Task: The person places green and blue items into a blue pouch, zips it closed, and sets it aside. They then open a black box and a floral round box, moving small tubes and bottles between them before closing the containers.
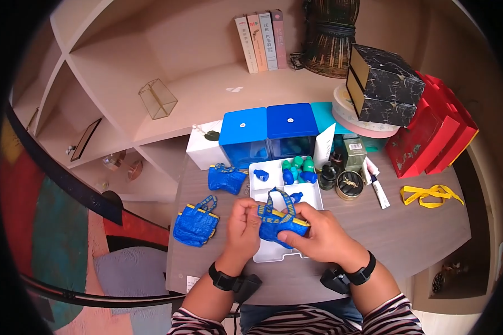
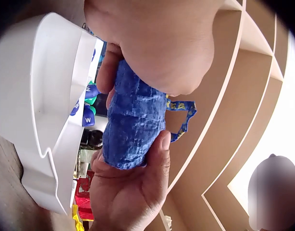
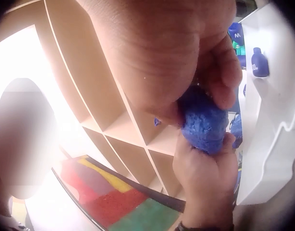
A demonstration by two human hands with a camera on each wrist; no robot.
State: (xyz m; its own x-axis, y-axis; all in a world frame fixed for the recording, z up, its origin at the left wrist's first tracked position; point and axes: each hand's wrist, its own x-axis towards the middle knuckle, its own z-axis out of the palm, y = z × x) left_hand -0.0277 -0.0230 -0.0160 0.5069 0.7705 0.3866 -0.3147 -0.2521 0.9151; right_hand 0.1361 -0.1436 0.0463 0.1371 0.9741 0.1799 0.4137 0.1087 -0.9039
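Both hands hold a small blue woven tote bag (image 1: 279,230) with yellow trim and patterned handles, over the near part of a white divided tray (image 1: 266,256). My left hand (image 1: 243,230) pinches its left end, while my right hand (image 1: 325,233) grips the right end with the thumb across the front. The left wrist view shows the bag (image 2: 135,118) rounded and full-looking; its contents are hidden. Small blue bottles (image 1: 261,175) lie in the tray, with several green and blue ones (image 1: 306,174) grouped at its back right. Two similar blue bags (image 1: 195,225) rest to the left.
Two blue-lidded boxes (image 1: 244,126) stand behind the tray. Cosmetics, including a round black jar (image 1: 349,185) and a white tube (image 1: 380,193), sit to its right. Further right are a yellow ribbon (image 1: 430,195), a red gift bag (image 1: 425,134) and stacked black marbled boxes (image 1: 388,84).
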